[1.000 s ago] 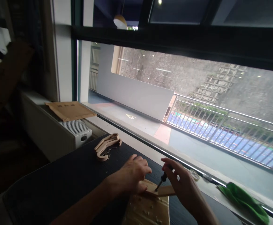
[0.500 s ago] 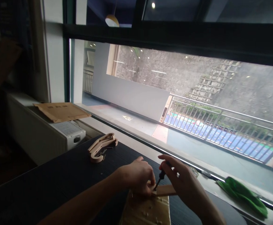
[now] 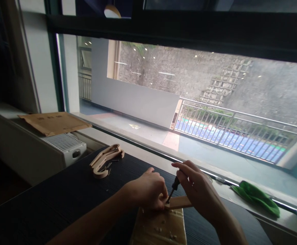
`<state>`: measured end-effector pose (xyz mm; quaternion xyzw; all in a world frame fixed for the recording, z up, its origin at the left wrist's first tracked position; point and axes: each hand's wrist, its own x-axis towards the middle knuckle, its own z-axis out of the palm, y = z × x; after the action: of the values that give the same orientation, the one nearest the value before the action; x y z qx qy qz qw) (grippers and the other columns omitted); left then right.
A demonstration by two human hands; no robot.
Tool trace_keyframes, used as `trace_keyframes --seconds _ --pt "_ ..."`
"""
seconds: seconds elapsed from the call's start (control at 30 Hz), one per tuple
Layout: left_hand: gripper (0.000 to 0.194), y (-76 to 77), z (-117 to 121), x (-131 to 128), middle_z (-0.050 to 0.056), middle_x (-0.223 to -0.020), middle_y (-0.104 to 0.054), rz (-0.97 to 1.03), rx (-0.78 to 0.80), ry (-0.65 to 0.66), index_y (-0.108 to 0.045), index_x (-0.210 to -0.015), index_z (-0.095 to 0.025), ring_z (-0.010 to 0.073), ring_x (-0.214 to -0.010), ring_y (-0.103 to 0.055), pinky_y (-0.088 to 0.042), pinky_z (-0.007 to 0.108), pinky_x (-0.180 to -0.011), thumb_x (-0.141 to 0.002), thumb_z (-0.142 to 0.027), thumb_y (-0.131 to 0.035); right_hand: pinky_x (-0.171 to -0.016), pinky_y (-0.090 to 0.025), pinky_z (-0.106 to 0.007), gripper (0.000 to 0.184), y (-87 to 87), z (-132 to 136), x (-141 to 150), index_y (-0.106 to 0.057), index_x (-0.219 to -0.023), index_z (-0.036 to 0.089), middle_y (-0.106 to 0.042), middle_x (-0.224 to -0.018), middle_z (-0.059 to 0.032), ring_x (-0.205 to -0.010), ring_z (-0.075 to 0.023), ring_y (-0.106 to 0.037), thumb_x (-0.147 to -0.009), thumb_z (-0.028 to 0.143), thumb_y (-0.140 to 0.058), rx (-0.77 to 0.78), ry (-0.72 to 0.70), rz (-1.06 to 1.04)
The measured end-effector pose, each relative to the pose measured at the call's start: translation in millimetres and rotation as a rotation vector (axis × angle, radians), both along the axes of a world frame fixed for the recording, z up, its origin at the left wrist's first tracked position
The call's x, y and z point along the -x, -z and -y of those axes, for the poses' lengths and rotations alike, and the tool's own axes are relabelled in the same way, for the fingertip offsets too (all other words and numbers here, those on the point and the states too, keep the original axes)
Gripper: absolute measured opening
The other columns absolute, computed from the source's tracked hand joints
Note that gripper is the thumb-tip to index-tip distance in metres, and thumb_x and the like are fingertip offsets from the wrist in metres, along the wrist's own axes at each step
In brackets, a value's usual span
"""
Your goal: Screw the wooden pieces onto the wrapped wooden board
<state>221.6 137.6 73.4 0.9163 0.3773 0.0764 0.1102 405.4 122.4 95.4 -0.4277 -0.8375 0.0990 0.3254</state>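
Observation:
My right hand (image 3: 198,185) grips the dark handle of a screwdriver (image 3: 175,184), tilted with its tip down on a pale wooden piece (image 3: 180,202). Closed on that piece's left end is my left hand (image 3: 152,189), its fingers beside the screwdriver tip. Whether a screw sits under the tip is hidden. The wooden piece rests over the far end of a tan block wrapped in clear film (image 3: 161,223), with several small bits scattered on top. Curved wooden pieces (image 3: 105,161) lie further left on the dark table, with several screws (image 3: 109,166) beside them.
The dark table (image 3: 62,197) reaches the window sill. A green cloth (image 3: 257,197) lies on the sill at right. At left, a brown envelope (image 3: 56,121) rests on a white radiator (image 3: 69,149). Window glass and a frame stand straight ahead.
The view has turned slightly, so most things appear shifted left. Both hands keep their hold, and the screwdriver tip stays at the wooden piece.

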Motion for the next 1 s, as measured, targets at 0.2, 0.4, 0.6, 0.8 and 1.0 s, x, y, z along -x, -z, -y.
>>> trace_keyframes --seconds 0.2,0.4,0.6,0.8,1.0 --pt "0.01 -0.1 -2 0 0.001 -0.072 -0.063 0.035 0.027 -0.019 -0.069 -0.063 -0.022 0.0176 -0.077 -0.056 -0.026 0.052 -0.102 -0.072 -0.027 -0.066 -0.069 -0.045 -0.027 0.025 4.7 -12 -2 -0.065 -0.099 0.023 -0.067 -0.092 -0.0034 -0.079 -0.0156 -0.061 -0.093 0.033 -0.043 -0.048 0.054 -0.037" --pt "0.007 0.5 -4 1 -0.002 -0.068 -0.06 0.04 0.047 -0.012 -0.068 -0.064 -0.022 0.0162 -0.077 -0.055 -0.029 0.048 -0.099 -0.07 -0.026 -0.067 -0.064 -0.044 -0.026 0.027 4.6 -9 0 -0.066 -0.099 0.023 -0.068 -0.085 -0.002 -0.072 -0.0147 -0.061 -0.092 0.038 -0.046 -0.014 0.073 -0.056" --pt "0.016 7.0 -5 0 -0.003 -0.063 -0.054 0.053 0.029 0.011 -0.061 -0.057 -0.018 0.0165 -0.079 -0.054 -0.024 0.05 -0.101 -0.072 -0.022 -0.062 -0.061 -0.041 -0.024 0.021 2.0 -3 2 -0.065 -0.097 0.023 -0.066 -0.078 0.0001 -0.066 -0.0129 -0.057 -0.091 0.035 -0.048 0.022 0.025 -0.05" --pt "0.013 4.9 -4 0 -0.002 -0.065 -0.056 0.057 0.053 -0.004 -0.065 -0.061 -0.02 0.0164 -0.078 -0.055 -0.025 0.05 -0.101 -0.073 -0.023 -0.061 -0.059 -0.038 -0.025 0.026 -0.2 -8 5 -0.06 -0.084 0.02 -0.062 -0.068 0.0007 -0.061 -0.0127 -0.053 -0.093 0.038 -0.043 0.07 0.107 -0.045" --pt "0.015 2.7 -1 0 -0.002 -0.065 -0.056 0.078 0.052 0.0 -0.064 -0.06 -0.02 0.0168 -0.078 -0.056 -0.023 0.051 -0.103 -0.074 -0.022 -0.058 -0.059 -0.038 -0.026 0.02 1.4 -5 2 -0.064 -0.091 0.024 -0.064 -0.075 0.0004 -0.064 -0.014 -0.055 -0.09 0.038 -0.049 0.003 0.101 -0.033"
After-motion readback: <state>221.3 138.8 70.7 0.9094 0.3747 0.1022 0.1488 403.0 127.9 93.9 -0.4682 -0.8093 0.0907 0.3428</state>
